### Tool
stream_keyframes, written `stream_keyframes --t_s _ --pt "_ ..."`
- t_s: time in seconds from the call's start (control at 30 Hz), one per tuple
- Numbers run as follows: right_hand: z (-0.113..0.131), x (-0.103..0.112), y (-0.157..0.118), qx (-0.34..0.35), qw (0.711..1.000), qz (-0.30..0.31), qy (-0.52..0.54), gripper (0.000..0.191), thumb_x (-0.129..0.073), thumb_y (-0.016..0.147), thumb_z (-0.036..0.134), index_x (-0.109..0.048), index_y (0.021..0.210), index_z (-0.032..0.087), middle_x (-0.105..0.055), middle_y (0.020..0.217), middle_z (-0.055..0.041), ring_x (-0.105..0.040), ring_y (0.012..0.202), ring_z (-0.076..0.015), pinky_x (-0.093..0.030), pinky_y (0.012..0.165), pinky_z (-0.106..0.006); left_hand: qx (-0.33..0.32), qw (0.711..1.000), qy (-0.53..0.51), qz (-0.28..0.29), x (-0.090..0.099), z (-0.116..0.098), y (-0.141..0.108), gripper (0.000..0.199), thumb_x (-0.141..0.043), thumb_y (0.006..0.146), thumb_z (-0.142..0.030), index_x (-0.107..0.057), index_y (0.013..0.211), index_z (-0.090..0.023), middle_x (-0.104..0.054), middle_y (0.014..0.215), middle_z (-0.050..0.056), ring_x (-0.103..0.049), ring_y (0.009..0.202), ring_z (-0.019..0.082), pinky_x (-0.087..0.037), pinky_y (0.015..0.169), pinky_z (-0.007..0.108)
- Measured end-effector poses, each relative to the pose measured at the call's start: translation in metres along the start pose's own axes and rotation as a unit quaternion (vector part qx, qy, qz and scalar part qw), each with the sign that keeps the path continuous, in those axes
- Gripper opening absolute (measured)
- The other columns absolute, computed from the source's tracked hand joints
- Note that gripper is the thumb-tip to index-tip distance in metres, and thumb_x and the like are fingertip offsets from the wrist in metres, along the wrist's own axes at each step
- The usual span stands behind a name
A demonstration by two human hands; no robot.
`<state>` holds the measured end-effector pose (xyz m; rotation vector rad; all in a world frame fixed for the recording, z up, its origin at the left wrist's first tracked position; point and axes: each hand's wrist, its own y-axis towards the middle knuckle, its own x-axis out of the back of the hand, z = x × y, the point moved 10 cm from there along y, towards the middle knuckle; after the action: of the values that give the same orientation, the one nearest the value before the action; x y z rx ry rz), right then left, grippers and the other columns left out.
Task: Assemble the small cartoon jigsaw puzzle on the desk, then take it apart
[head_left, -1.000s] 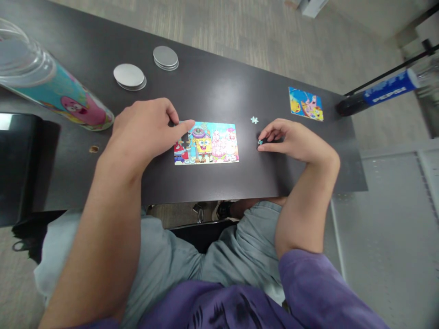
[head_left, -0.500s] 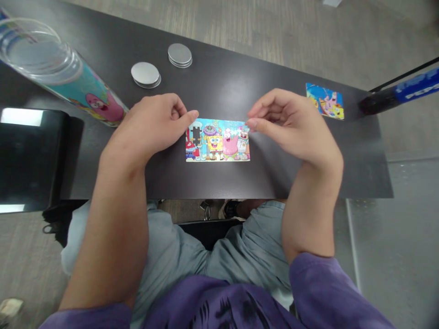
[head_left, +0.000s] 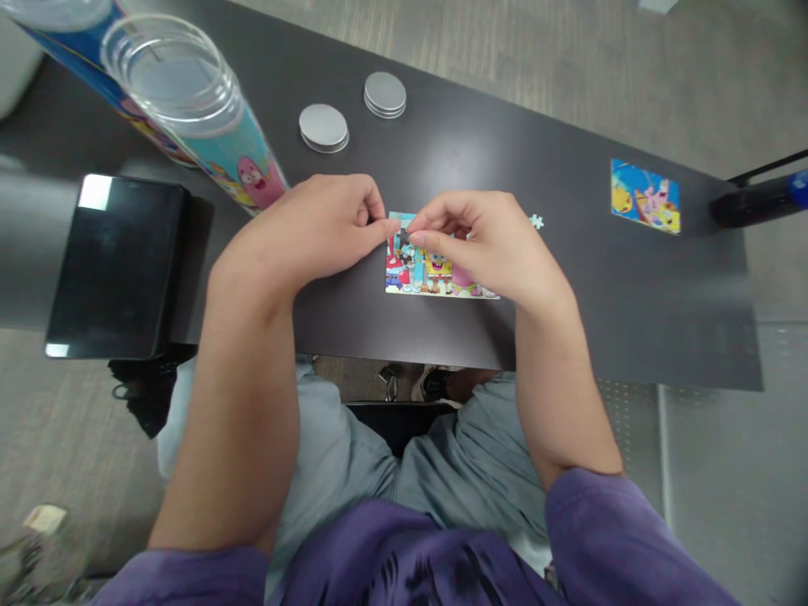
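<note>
Black table (head_left: pixel 587 311) carries the puzzle (head_left: pixel 415 278); your left hand (head_left: pixel 319 225), grip apart, touches the far left corner, probably to steady it; your right hand (head_left: pixel 492 242) bends over it, whether its grip clamps anything I cannot tell

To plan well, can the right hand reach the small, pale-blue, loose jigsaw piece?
Probably yes: the jigsaw piece lies beside the right hand; nothing visible blocks it, though the hand points away.
</note>
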<state>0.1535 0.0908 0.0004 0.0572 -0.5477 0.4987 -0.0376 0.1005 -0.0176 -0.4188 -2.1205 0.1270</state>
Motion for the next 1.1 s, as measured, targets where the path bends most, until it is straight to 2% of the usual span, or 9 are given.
stream_keyframes --t_s 0.17,0.4,0.53,0.67,0.77,0.87,0.93,1.0,1.1 --pt "-0.007 -0.003 0.004 -0.019 0.996 0.023 -0.079 0.008 -0.094 0.113 0.043 -0.096 0.105 0.042 -0.094 0.104 -0.0001 -0.086 0.112 -0.0379 -0.074 0.103 -0.058 -0.035 0.999 0.010 0.009 -0.001 -0.004 -0.003 0.031 -0.075 0.108 -0.057 -0.088 0.122 -0.032 -0.093 0.123 0.006 -0.083 0.112 0.033 -0.059 0.093 0.048" --pt "-0.001 -0.008 0.003 0.011 0.997 0.012 -0.080 0.010 -0.085 0.114 0.031 -0.094 0.110 0.033 -0.095 0.114 -0.0019 -0.087 0.111 -0.0310 -0.069 0.109 -0.049 -0.041 0.999 0.025 -0.003 -0.003 -0.003 -0.002 0.035 -0.076 0.104 -0.049 -0.091 0.129 -0.030 -0.092 0.124 0.006 -0.086 0.117 0.037 -0.061 0.099 0.045" --pt "-0.007 -0.009 0.003 -0.007 0.997 0.010 -0.075 0.010 -0.092 0.112 0.036 -0.091 0.122 0.036 -0.093 0.115 -0.0018 -0.084 0.106 -0.0324 -0.069 0.104 -0.051 -0.040 0.999 0.022 -0.007 -0.005 -0.001 0.001 0.033 -0.079 0.102 -0.051 -0.089 0.126 -0.031 -0.092 0.122 0.007 -0.086 0.118 0.037 -0.059 0.098 0.044" --pt "-0.001 -0.003 0.004 0.015 0.996 -0.004 -0.082 0.001 -0.089 0.114 0.038 -0.088 0.113 0.038 -0.092 0.122 -0.0031 -0.081 0.111 -0.0350 -0.066 0.110 -0.058 -0.034 0.999 0.026 -0.003 -0.005 0.001 0.000 0.032 -0.076 0.103 -0.054 -0.088 0.124 -0.034 -0.093 0.122 0.006 -0.085 0.120 0.036 -0.059 0.097 0.045" --pt "-0.003 0.014 0.002 -0.003 0.995 -0.038 -0.091 0.013 -0.095 0.112 0.052 -0.089 0.107 0.041 -0.092 0.121 -0.0044 -0.080 0.117 -0.0396 -0.066 0.107 -0.062 -0.046 0.999 0.022 -0.013 -0.004 -0.003 -0.002 0.034 -0.080 0.101 -0.060 -0.087 0.120 -0.034 -0.093 0.130 0.007 -0.086 0.122 0.039 -0.060 0.098 0.049" --pt "-0.005 0.043 -0.006 -0.021 0.989 -0.092 -0.110 0.025 -0.099 0.110 0.063 -0.089 0.107 0.041 -0.094 0.121 -0.0072 -0.080 0.121 -0.0415 -0.067 0.105 -0.061 -0.039 0.999 0.027 -0.023 -0.004 -0.006 -0.004 0.048 -0.086 0.099 -0.078 -0.086 0.119 -0.034 -0.093 0.136 0.009 -0.086 0.127 0.046 -0.062 0.101 0.055" --pt "-0.006 0.068 -0.015 -0.020 0.980 -0.144 -0.132 0.020 -0.099 0.112 0.054 -0.088 0.106 0.038 -0.094 0.118 -0.0086 -0.083 0.116 -0.0382 -0.067 0.108 -0.059 -0.013 0.999 0.036 -0.020 -0.006 -0.005 -0.004 0.053 -0.089 0.097 -0.084 -0.087 0.119 -0.036 -0.093 0.134 0.010 -0.085 0.132 0.050 -0.062 0.104 0.058" --pt "-0.009 0.094 -0.024 -0.017 0.968 -0.196 -0.153 0.013 -0.095 0.112 0.032 -0.086 0.103 0.034 -0.093 0.112 -0.0089 -0.085 0.106 -0.0338 -0.067 0.108 -0.055 0.011 0.999 0.042 -0.013 -0.008 -0.006 -0.003 0.050 -0.094 0.096 -0.081 -0.089 0.121 -0.038 -0.094 0.129 0.009 -0.084 0.138 0.052 -0.062 0.108 0.058" --pt "-0.026 0.124 -0.034 -0.047 0.948 -0.244 -0.200 0.027 -0.089 0.105 0.004 -0.086 0.102 0.030 -0.092 0.107 -0.0095 -0.082 0.096 -0.0282 -0.065 0.097 -0.048 0.029 0.999 0.041 -0.006 -0.007 -0.008 -0.004 0.052 -0.098 0.094 -0.078 -0.092 0.127 -0.038 -0.095 0.124 0.008 -0.082 0.143 0.052 -0.060 0.112 0.057"
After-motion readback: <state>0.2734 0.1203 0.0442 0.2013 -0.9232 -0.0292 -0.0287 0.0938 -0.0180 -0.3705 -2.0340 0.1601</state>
